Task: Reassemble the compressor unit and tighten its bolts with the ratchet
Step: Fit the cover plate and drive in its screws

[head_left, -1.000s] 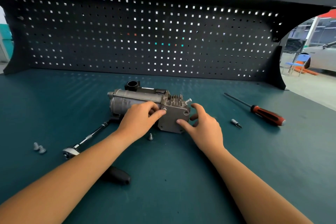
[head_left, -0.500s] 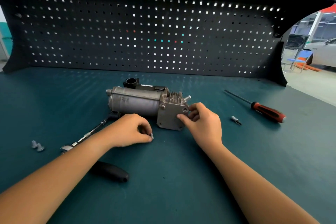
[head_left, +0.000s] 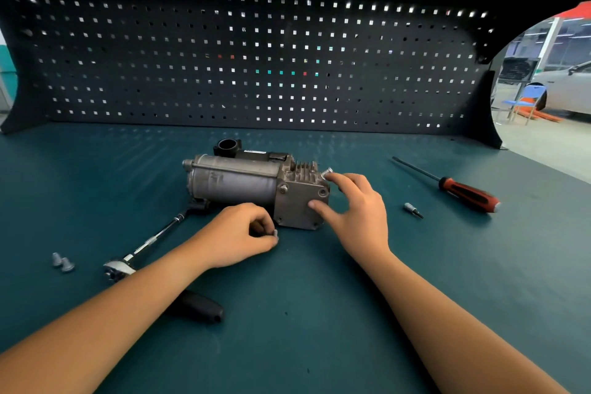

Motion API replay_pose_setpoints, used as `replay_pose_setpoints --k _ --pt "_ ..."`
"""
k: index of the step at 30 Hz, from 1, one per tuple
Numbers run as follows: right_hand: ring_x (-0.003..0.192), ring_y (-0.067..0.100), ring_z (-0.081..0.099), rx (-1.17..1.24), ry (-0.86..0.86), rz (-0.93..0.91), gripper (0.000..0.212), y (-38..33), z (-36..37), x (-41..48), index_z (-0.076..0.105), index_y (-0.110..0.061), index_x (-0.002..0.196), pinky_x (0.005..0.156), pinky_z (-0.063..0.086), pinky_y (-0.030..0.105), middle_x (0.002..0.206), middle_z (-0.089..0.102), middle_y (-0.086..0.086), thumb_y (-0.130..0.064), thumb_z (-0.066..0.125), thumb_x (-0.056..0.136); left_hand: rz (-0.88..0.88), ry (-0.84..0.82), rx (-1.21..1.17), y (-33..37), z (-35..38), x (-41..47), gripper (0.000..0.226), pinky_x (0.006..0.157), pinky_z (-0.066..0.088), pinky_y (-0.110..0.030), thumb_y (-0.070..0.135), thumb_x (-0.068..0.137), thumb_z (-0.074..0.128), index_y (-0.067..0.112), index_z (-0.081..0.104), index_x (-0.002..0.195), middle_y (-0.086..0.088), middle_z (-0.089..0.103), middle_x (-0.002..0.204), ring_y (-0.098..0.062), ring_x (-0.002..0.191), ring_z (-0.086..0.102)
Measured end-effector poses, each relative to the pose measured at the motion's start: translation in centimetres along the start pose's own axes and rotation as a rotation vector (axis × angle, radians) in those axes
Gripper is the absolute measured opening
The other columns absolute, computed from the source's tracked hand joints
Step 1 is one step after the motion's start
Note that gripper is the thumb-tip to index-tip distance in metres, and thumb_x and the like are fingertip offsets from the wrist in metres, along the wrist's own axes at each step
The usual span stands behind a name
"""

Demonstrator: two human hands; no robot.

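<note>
A grey metal compressor (head_left: 238, 184) lies on its side in the middle of the green bench. Its square end plate (head_left: 299, 205) faces me, with one bolt seated at the plate's top left. My left hand (head_left: 240, 235) pinches a small silver bolt (head_left: 275, 233) just below the plate's lower left corner. My right hand (head_left: 358, 211) rests on the plate's right side, thumb on its face and fingers curled round the right edge. A ratchet (head_left: 150, 241) with a black handle (head_left: 200, 309) lies left of the compressor, partly under my left forearm.
Two loose bolts (head_left: 62, 262) sit at the far left of the bench. A small bit (head_left: 412, 209) and a red-handled screwdriver (head_left: 463, 193) lie to the right. A black pegboard (head_left: 256, 64) closes off the back of the bench.
My left hand left the top of the end plate, came down to the bench and picked up the bolt lying in front of the compressor. My right hand stayed at the plate's right edge.
</note>
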State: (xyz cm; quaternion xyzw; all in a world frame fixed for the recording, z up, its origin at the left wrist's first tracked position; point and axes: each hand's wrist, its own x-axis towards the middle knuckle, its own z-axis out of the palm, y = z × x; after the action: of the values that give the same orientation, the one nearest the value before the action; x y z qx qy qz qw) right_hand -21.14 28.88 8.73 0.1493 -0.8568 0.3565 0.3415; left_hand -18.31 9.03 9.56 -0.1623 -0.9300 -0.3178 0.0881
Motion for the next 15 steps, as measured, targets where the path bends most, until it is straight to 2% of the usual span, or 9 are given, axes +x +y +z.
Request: replay_pose_setpoints --k 3,6,8,11,15 --pt "0.091 0.016 0.055 0.042 -0.026 0.141 0.045 0.19 0.18 -0.14 0.061 -0.018 0.111 0.088 0.042 0.034 0.101 0.057 -0.005 -0.040 0.075 0.074 -0.007 -0.004 0.036 -0.16 0.00 0.13 0.018 0.069 0.045 -0.013 0.021 0.077 0.072 0.030 0.059 0.068 0.011 0.066 0.087 0.002 0.080 0.059" --pt "0.073 0.015 0.052 0.082 -0.051 0.293 0.038 0.22 0.38 -0.08 0.051 -0.018 0.083 0.067 0.042 0.030 0.071 0.050 -0.011 -0.046 0.074 0.072 -0.005 0.000 0.063 0.13 0.15 0.40 0.017 0.072 0.046 -0.016 0.020 0.077 0.072 0.029 0.060 0.069 0.015 0.065 0.080 0.002 0.077 0.058" --pt "0.068 0.019 0.050 0.006 -0.103 0.288 0.040 0.15 0.51 -0.07 0.047 -0.016 0.072 0.059 0.036 0.029 0.060 0.047 -0.009 -0.049 0.068 0.078 0.002 0.020 0.068 0.27 0.26 0.61 0.016 0.069 0.043 -0.013 0.019 0.077 0.071 0.028 0.060 0.069 0.019 0.062 0.076 0.003 0.075 0.057" --pt "0.073 0.029 0.054 -0.187 -0.207 0.221 0.046 -0.19 0.40 -0.11 0.047 -0.013 0.070 0.057 0.031 0.030 0.063 0.049 0.000 -0.055 0.052 0.087 0.011 0.024 0.082 0.25 0.38 0.72 0.011 0.065 0.039 -0.005 0.020 0.078 0.071 0.024 0.063 0.073 0.022 0.059 0.076 0.004 0.075 0.055" --pt "0.078 0.034 0.056 -0.269 -0.216 0.129 0.047 -0.39 0.15 -0.08 0.049 -0.011 0.075 0.058 0.031 0.031 0.077 0.062 0.010 -0.055 0.044 0.091 0.027 0.027 0.099 0.26 0.38 0.72 0.009 0.064 0.037 -0.003 0.021 0.078 0.071 0.024 0.063 0.075 0.021 0.057 0.077 0.004 0.076 0.054"
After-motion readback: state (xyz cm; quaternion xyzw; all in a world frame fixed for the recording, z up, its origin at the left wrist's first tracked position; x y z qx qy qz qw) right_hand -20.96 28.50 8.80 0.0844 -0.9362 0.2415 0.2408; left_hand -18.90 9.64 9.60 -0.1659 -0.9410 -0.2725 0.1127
